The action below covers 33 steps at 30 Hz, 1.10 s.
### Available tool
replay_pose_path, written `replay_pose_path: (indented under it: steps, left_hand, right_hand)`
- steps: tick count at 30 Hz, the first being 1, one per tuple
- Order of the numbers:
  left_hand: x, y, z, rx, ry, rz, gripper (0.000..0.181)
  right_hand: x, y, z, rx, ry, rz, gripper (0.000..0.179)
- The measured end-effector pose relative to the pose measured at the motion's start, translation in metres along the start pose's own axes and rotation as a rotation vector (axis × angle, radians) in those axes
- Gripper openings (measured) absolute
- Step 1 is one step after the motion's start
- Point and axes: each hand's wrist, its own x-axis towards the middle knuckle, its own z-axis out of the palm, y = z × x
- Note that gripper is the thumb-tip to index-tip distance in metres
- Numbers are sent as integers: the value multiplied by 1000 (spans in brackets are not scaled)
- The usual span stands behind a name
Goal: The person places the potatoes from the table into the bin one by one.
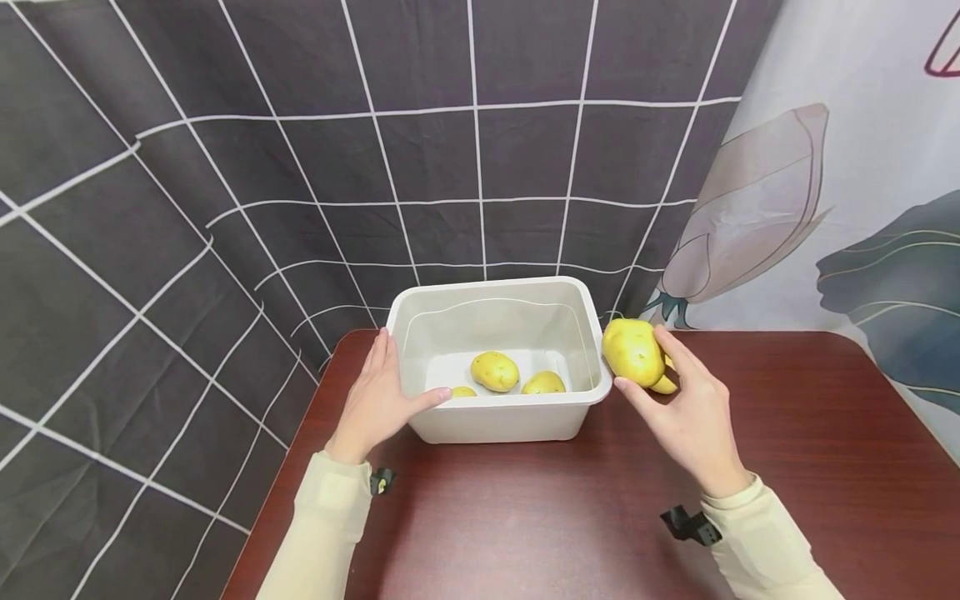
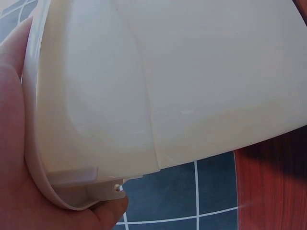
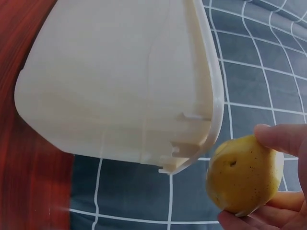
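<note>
A white plastic bin (image 1: 495,421) stands on the table with several yellow potatoes inside, among them one potato (image 1: 495,372) near its middle. My left hand (image 1: 378,400) holds the bin's front left corner. Its thumb lies over the front rim, and its fingers run along the left side, with a fingertip under the rim in the left wrist view. Just outside the bin's right rim, my right hand (image 1: 690,408) grips a potato (image 3: 242,175) between thumb and fingers. Another yellow piece (image 1: 664,385) shows partly behind that potato; whether it is held I cannot tell.
The reddish-brown wooden table (image 1: 495,517) extends to both sides and in front of the bin. A dark grid-patterned curtain (image 1: 435,158) hangs behind and on the left. A pale curtain with flower prints (image 1: 862,275) hangs at the right.
</note>
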Motion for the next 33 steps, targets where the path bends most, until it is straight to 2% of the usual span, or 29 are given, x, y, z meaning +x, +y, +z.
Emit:
replay_pose_path:
  steps: [11, 21, 33]
  left_hand:
    - [1, -1, 1, 6, -3, -1, 130]
    - [1, -1, 0, 4, 1, 3, 130]
    - [1, 1, 0, -1, 1, 1, 129]
  right_hand:
    - [0, -2, 8, 59, -62, 9, 81]
    - [1, -8, 14, 100, -62, 26, 81]
    - [2, -15, 23, 109, -57, -19, 81]
